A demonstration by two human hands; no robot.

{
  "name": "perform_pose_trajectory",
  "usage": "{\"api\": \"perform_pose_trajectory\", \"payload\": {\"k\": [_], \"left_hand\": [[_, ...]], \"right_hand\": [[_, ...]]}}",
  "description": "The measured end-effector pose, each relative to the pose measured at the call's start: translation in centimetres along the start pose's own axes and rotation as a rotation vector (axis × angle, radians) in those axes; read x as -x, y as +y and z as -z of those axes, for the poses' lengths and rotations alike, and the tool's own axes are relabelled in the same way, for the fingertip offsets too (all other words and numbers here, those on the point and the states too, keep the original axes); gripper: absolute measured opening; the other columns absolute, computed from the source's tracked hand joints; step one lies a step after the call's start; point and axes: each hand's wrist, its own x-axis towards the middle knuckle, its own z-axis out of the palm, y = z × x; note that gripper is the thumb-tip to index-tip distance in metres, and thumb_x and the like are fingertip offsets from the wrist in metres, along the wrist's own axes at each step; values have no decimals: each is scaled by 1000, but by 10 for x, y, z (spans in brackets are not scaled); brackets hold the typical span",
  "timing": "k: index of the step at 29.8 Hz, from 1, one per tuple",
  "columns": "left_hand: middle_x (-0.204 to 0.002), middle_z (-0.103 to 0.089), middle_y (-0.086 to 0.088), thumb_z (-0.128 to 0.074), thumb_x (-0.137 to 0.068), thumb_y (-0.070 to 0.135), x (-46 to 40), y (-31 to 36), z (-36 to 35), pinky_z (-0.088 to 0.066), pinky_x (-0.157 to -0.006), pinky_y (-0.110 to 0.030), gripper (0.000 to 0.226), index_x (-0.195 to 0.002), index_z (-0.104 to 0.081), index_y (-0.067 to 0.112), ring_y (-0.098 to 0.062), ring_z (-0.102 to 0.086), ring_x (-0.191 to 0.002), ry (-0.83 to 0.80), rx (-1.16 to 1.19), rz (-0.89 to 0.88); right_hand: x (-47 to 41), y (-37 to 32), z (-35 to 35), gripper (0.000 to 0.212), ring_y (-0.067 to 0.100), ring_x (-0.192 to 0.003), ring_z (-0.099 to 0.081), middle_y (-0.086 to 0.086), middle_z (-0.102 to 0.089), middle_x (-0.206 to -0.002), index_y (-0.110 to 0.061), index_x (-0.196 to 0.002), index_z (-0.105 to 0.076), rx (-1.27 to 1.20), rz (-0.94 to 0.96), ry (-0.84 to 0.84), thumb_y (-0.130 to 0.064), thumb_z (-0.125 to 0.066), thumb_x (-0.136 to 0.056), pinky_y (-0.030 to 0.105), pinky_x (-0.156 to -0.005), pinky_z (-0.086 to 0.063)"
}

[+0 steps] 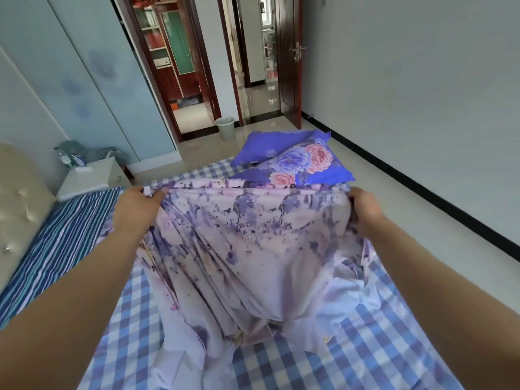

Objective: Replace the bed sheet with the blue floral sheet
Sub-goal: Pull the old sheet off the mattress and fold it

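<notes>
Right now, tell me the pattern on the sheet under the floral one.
Blue and white checks, head view.

Bright soft daylight, glare on the hallway floor (260, 101), wide-angle bending at edges.

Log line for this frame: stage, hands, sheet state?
stage: spreading | hands: left and right grip floral sheet edge | sheet: lifted, pale underside up, bunched over checked sheet

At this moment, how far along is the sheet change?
Early. Both hands, left hand and right hand, grip one edge of the floral sheet, held up pale side showing, the rest bunched on the bed. The checked sheet still lies underneath. Left: spread it flat over the bed.
</notes>
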Motion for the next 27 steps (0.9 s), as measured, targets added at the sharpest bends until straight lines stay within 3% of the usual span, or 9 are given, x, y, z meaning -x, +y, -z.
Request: {"api": "perform_pose_trajectory", "payload": {"k": [3, 5, 7, 8, 12, 17, 21, 24, 27], "left_hand": [[-62, -44, -11, -56, -94, 43, 3, -24, -1, -42, -59, -38, 45, -81, -54, 0, -29, -48, -57, -78, -50, 161], [-61, -41, -9, -54, -95, 39, 7, -40, -3, -36, -50, -32, 45, -98, -58, -6, -23, -41, -52, -101, -73, 220], [-61, -41, -9, -54, -96, 35, 10, -50, -3, -29, -46, -31, 52, -121, -53, -10, -23, -40, -52, -115, -75, 232], [-61, -41, -9, -54, -96, 35, 12, -53, -3, -29, -46, -31, 54, -124, -51, -10, -23, -40, -52, -119, -82, 226], [-63, -49, -13, -54, -95, 36, 12, -62, -4, -34, -48, -32, 47, -111, -59, -8, -27, -47, -53, -117, -114, 234], [-75, -56, -16, -57, -93, 40, 14, -78, -3, -38, -53, -33, 51, -119, -59, -3, -28, -48, -56, -120, -112, 293], [-80, -61, -19, -57, -91, 42, 19, -86, -11, -40, -55, -32, 46, -108, -63, -1, -31, -53, -64, -127, -112, 363], [-68, -53, -14, -51, -94, 30, 22, -82, -19, -39, -56, -30, 32, -92, -62, 0, -28, -48, -58, -137, -108, 396], [-96, -61, -17, -49, -92, 25, 25, -63, -29, -45, -65, -35, 40, -128, -48, 8, -28, -51, -68, -165, -129, 324]], "right_hand": [[3, -34, 16, 24, 10, -47, -38, 0, -43, -60, -15, -67, -48, 338, 219, -317, -18, -53, -90, 20, -43, -32], [6, -38, 24, 19, 2, -62, -49, -10, -56, -67, -18, -71, -60, 589, 289, -596, -23, -64, -89, 13, -61, -39], [7, -30, 25, 2, 1, -80, -55, -11, -64, -82, -18, -84, -69, 638, 241, -782, -19, -69, -85, 15, -81, -41], [8, -24, 24, 7, 3, -85, -56, -8, -65, -88, -14, -92, -69, 643, 205, -850, -16, -70, -85, 18, -85, -42], [8, -8, 28, 26, 14, -88, -61, 6, -68, -97, -3, -106, -66, 854, 32, -1005, -16, -72, -83, 31, -85, -48], [-3, 3, 34, 32, 13, -61, -42, -1, -49, -67, -11, -73, -55, 1231, 138, -743, -38, -62, -89, 28, -62, -34], [-5, 23, 33, 45, 20, -74, -48, 7, -52, -77, -2, -77, -58, 991, 199, -450, -43, -51, -94, 32, -69, -34], [6, 33, 13, 44, 22, -72, -50, 8, -51, -70, -7, -68, -51, 917, 232, -299, -38, -47, -98, 30, -61, -34], [20, 33, -14, 31, 23, -71, -51, 6, -55, -73, -11, -76, -56, 808, 243, -249, -30, -48, -98, 28, -59, -35]]}}
